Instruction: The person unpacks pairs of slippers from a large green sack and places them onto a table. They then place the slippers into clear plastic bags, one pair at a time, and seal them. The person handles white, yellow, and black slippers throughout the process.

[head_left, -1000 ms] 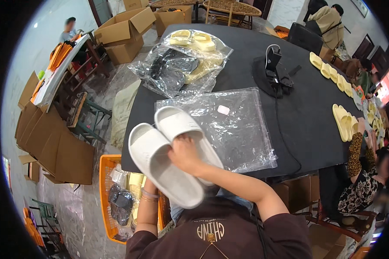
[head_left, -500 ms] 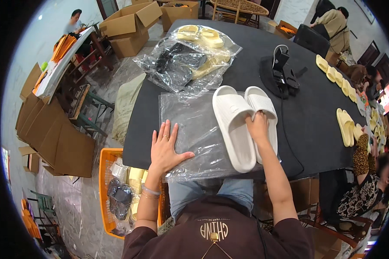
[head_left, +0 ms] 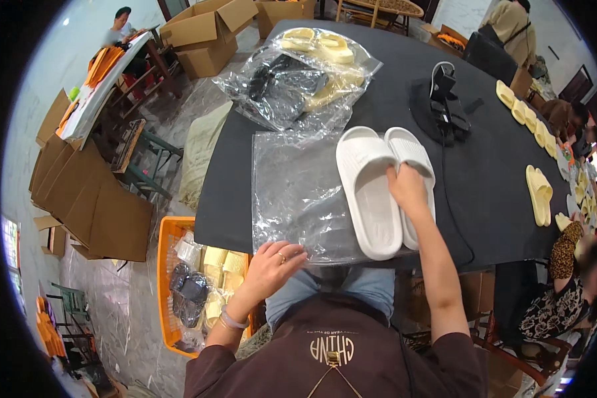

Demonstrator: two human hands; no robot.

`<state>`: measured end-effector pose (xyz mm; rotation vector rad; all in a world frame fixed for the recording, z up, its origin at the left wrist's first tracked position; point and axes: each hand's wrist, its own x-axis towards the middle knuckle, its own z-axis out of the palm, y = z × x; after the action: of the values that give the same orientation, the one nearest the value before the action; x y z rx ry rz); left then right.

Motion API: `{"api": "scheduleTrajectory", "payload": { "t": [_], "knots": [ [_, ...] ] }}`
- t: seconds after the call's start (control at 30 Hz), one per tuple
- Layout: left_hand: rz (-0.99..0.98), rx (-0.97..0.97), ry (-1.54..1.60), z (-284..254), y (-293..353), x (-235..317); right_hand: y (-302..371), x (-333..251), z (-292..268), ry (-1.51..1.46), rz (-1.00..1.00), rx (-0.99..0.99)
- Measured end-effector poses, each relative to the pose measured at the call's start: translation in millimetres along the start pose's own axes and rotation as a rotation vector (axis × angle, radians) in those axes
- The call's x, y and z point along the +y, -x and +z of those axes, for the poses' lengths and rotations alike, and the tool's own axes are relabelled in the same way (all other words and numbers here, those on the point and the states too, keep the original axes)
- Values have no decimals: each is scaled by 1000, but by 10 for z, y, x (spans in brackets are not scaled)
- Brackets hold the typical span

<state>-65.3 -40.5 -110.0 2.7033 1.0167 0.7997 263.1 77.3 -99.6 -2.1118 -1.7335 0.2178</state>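
A pair of white slide slippers (head_left: 375, 215) lies on a flat clear plastic bag (head_left: 288, 189) at the near side of the dark table. My right hand (head_left: 408, 189) grips the slippers where they meet, its fingers partly hidden under the right slipper's strap. At the bag's near left edge, my left hand (head_left: 272, 268) has its fingers bent together over the plastic; the thumb's hold is hidden. Beyond the bag are clear-wrapped slippers, a black pair (head_left: 282, 89) and yellow ones (head_left: 335, 48).
A black device with a cable (head_left: 448, 109) stands right of the slippers. Yellow slippers (head_left: 538, 192) line the table's right side, near another person. An orange basket (head_left: 166, 285) of wrapped slippers stands below the table's left edge. Cardboard boxes (head_left: 196, 30) are behind.
My left hand has drawn back from lying spread on the bag to its near edge, and its fingers have closed. My right hand stays on the slippers. The view has shifted slightly.
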Motion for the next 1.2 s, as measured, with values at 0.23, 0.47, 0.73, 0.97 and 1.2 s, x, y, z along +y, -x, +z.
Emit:
{"api": "scheduleTrajectory", "payload": {
  "t": [0.23, 0.47, 0.73, 0.97, 1.2],
  "knots": [
    [72, 58, -22, 115, 150, -62, -119, 14, -298, 61, -57, -164],
    [136, 121, -55, 47, 183, -39, 144, 60, 42, 68, -113, 70],
    [-310, 228, 22, -163, 110, -66, 239, -67, 59, 99, -35, 138],
    [-432, 5, -227, 212, -374, -525, 179, -24, -5, -37, 48, 94],
    [-295, -183, -278, 210, -350, -600, 671, -881, 107, -364, -254, -116]
  ]
}}
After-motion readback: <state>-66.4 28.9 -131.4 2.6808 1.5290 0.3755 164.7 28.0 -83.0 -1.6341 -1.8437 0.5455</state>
